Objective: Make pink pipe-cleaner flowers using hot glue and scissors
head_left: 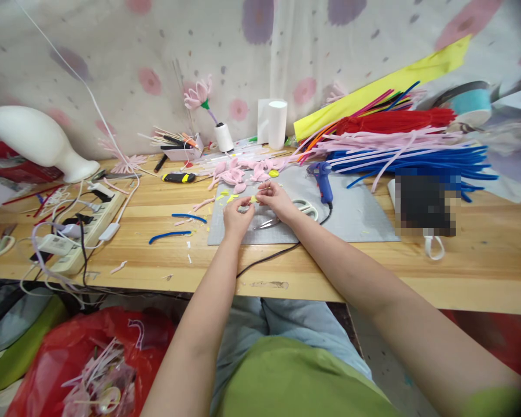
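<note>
My left hand and my right hand meet over the grey cutting mat. Between their pinched fingertips is a small yellow piece, too small to make out its kind. Under my right wrist lie scissors with pale handles, partly covered by the hand. Just beyond the hands rest several pink petal shapes made of fuzzy stems. Yellow scraps are scattered left of my fingers. A blue glue gun lies on the mat to the right, its black cord running toward the table's front edge.
Bundles of blue pipe cleaners, with pink and red ones, fill the back right. A power strip with cables, a white foam head and a utility knife are on the left. A red bag of scraps stands below.
</note>
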### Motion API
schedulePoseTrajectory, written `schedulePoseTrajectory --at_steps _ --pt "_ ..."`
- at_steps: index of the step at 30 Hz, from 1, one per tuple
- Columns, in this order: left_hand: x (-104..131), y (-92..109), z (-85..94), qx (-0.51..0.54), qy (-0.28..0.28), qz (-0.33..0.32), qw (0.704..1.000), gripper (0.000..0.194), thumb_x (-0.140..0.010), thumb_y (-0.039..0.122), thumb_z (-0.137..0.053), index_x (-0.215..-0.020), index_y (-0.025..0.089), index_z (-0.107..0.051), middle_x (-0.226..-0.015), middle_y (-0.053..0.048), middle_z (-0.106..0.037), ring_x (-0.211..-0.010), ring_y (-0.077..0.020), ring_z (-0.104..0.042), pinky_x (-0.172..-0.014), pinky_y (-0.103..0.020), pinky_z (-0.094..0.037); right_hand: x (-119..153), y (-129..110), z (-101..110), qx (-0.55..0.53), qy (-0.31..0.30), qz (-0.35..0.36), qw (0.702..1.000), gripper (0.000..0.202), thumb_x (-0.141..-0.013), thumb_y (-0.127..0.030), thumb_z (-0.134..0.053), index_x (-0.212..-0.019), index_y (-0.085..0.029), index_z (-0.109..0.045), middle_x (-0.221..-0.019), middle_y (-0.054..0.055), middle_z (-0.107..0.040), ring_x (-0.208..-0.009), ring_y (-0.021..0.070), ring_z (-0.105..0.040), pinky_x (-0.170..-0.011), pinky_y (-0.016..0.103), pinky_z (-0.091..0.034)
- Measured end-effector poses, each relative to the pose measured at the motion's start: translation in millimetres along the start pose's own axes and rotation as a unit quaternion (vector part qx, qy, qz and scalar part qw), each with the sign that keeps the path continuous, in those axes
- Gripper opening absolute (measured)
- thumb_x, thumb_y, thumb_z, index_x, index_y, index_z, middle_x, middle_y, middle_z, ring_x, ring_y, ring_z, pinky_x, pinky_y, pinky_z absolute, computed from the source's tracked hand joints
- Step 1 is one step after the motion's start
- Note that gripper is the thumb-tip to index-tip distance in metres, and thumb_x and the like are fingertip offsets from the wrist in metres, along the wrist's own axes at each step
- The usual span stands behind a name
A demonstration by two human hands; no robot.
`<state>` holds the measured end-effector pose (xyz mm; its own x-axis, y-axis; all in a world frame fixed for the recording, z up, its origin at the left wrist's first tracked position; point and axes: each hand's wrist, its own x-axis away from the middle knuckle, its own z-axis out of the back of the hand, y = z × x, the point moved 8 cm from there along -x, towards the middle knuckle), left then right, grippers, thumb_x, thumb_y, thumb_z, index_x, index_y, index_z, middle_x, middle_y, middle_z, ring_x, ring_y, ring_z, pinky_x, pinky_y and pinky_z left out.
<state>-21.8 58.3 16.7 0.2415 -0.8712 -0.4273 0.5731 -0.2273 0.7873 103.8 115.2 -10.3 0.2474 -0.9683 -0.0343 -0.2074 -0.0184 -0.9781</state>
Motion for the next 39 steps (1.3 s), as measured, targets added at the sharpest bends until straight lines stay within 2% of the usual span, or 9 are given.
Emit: schedulePoseTrajectory --at_steps 9,16,23,25,28,32,34,36,39 --pt "-2 -3 0.0 0.043 0.018 0.004 0.999 0.015 -0.071 0.025 -0.061 -0.083 0.018 -0.067 -0.086 -0.005 -0.067 -0.081 -0.0144 -0.06 -0.081 -0.029 -0.047 -1 0 -4 0.01 -0.009 0.02 1.0 0.032 -0.057 -0.023 -0.065 -0.083 -0.021 -0.046 -0.065 -0.007 -0.052 -0.06 0.0081 -0.052 -0.058 0.023 -0.044" --pt "-2 -4 -1.6 0.053 0.01 0.006 0.999 0.015 -0.071 0.023 -0.062 -0.084 0.018 -0.067 -0.085 -0.005 -0.067 -0.08 -0.0139 -0.06 -0.081 -0.029 -0.047 0 -3 -4 0.018 -0.009 0.028 0.999 0.031 -0.058 -0.021 -0.065 -0.082 -0.021 -0.046 -0.066 -0.006 -0.053 -0.061 0.0084 -0.052 -0.058 0.023 -0.044" --pt "-1 -1 -1.7 0.029 0.002 -0.01 1.0 0.036 -0.069 0.017 -0.059 -0.104 0.02 -0.062 -0.09 -0.004 -0.065 -0.088 -0.0154 -0.059 -0.088 -0.03 -0.044 1 -3 -5 0.03 -0.013 0.035 0.999 0.028 -0.058 -0.022 -0.065 -0.079 -0.021 -0.047 -0.063 -0.007 -0.051 -0.058 0.0082 -0.05 -0.057 0.024 -0.044" --pt "0 -1 1.5 0.03 0.021 -0.011 0.999 0.045 -0.069 0.015 -0.058 -0.114 0.02 -0.056 -0.096 -0.006 -0.064 -0.092 -0.0159 -0.059 -0.089 -0.031 -0.044 1 -4 -6 0.031 -0.016 0.037 0.999 0.028 -0.058 -0.022 -0.065 -0.079 -0.021 -0.047 -0.063 -0.007 -0.051 -0.058 0.0082 -0.049 -0.057 0.023 -0.043" --pt "0 -6 12.7 0.049 0.084 0.005 0.995 0.057 -0.071 0.013 -0.055 -0.125 0.019 -0.041 -0.107 -0.009 -0.06 -0.096 -0.0156 -0.058 -0.089 -0.03 -0.043 1 -4 -6 0.034 -0.016 0.036 0.999 0.027 -0.058 -0.023 -0.064 -0.079 -0.021 -0.047 -0.064 -0.005 -0.052 -0.059 0.0088 -0.05 -0.056 0.023 -0.043" --pt "0 -24 28.2 0.093 0.176 0.069 0.978 0.048 -0.078 0.017 -0.048 -0.124 0.019 -0.033 -0.107 -0.01 -0.058 -0.096 -0.0137 -0.058 -0.089 -0.029 -0.043 2 -7 -4 0.051 0.0 0.05 0.997 0.027 -0.059 -0.023 -0.063 -0.079 -0.022 -0.046 -0.065 -0.005 -0.051 -0.061 0.0091 -0.049 -0.057 0.023 -0.042" --pt "1 -32 30.3 0.104 0.195 0.104 0.97 0.041 -0.081 0.022 -0.048 -0.12 0.02 -0.033 -0.104 -0.009 -0.06 -0.094 -0.013 -0.059 -0.088 -0.029 -0.044 2 -9 -3 0.062 0.006 0.061 0.996 0.026 -0.06 -0.023 -0.062 -0.079 -0.022 -0.045 -0.067 -0.005 -0.052 -0.061 0.0092 -0.049 -0.058 0.024 -0.042" --pt "0 -31 25.5 0.109 0.169 0.111 0.973 0.04 -0.081 0.026 -0.051 -0.117 0.02 -0.035 -0.098 -0.008 -0.062 -0.092 -0.0128 -0.06 -0.086 -0.028 -0.045 2 -11 -3 0.077 0.01 0.077 0.994 0.024 -0.061 -0.022 -0.061 -0.08 -0.022 -0.046 -0.068 -0.005 -0.052 -0.063 0.0096 -0.05 -0.061 0.025 -0.042" --pt "0 -18 12.8 0.109 0.091 0.075 0.987 0.046 -0.077 0.023 -0.055 -0.118 0.02 -0.036 -0.091 -0.006 -0.065 -0.089 -0.0136 -0.062 -0.082 -0.028 -0.046 3 -13 -3 0.097 0.015 0.101 0.99 0.024 -0.063 -0.023 -0.06 -0.082 -0.022 -0.045 -0.07 -0.005 -0.053 -0.066 0.0105 -0.051 -0.066 0.027 -0.043"
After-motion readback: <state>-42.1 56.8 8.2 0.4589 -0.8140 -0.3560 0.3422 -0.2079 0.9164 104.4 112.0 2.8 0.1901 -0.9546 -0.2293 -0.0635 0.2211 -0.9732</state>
